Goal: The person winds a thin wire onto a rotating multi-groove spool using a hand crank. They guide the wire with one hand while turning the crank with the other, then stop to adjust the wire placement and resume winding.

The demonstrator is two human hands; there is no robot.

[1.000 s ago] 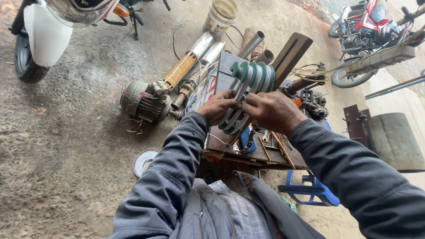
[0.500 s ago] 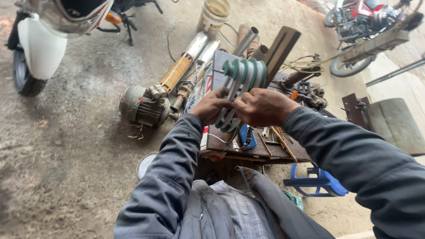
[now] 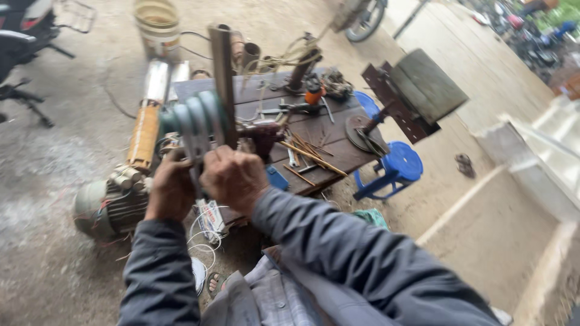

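Both of my hands grip a green-grey stepped former [image 3: 198,122] with several ribs, raised above a low dark wooden table [image 3: 338,151]. My left hand [image 3: 171,188] holds its lower left side. My right hand [image 3: 232,177] is closed on its lower right side. Thin white wire [image 3: 202,232] loops down below my hands. A long dark metal bar [image 3: 222,78] stands just behind the former.
An electric motor [image 3: 106,208] and long pump tubes [image 3: 147,121] lie on the concrete floor at left. Tools, rods and wire litter the table. A blue plastic stool [image 3: 396,166], a metal plate stand [image 3: 417,90], a bucket [image 3: 158,27] and a motorbike [image 3: 24,36] surround it.
The view has swung to the right and closer; the stool and plate stand now sit centre-right. My hands keep hold of the former, shifted left in view.
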